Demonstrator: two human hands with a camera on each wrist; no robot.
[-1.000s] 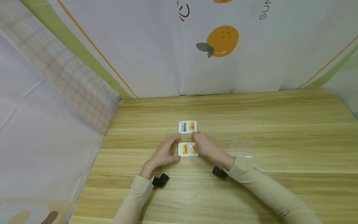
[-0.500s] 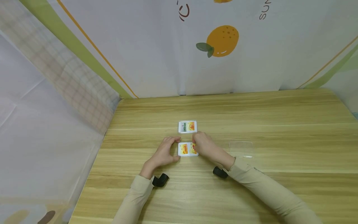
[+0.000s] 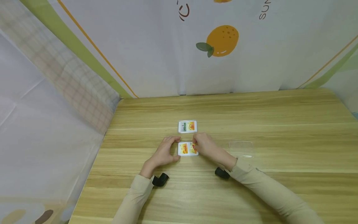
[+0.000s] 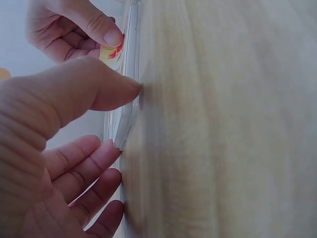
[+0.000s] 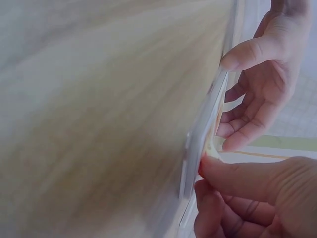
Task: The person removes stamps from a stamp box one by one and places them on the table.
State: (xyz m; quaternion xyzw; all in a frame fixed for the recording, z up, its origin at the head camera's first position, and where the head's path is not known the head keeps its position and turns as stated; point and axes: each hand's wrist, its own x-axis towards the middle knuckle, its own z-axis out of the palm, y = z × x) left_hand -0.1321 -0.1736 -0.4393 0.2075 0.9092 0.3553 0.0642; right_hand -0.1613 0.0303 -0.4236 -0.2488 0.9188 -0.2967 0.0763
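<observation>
A flat clear plastic case [image 3: 180, 154] with a white insert lies in front of me, showing two yellow, orange and red stamps. My left hand [image 3: 162, 153] holds its left end, thumb on the near edge and fingertips at the far edge. Over the right end, my right hand [image 3: 206, 146] pinches the right-hand stamp [image 4: 112, 58] between thumb and index finger. That stamp stands slightly off the case surface in the left wrist view. The left-hand stamp [image 3: 183, 148] lies flat. Part of the pinched stamp is hidden by the right fingers.
Just beyond lies a second similar case [image 3: 187, 132] with a green-grey and an orange stamp. A clear plastic cover [image 3: 240, 148] lies to the right on the wooden table [image 3: 279, 124]. Black wrist pieces [image 3: 160, 180] sit under both wrists. A printed cloth [image 3: 156, 62] hangs behind.
My right hand has shifted very slightly to the right, its fingertips still at the right-hand stamp. The left hand and the cases have stayed in place.
</observation>
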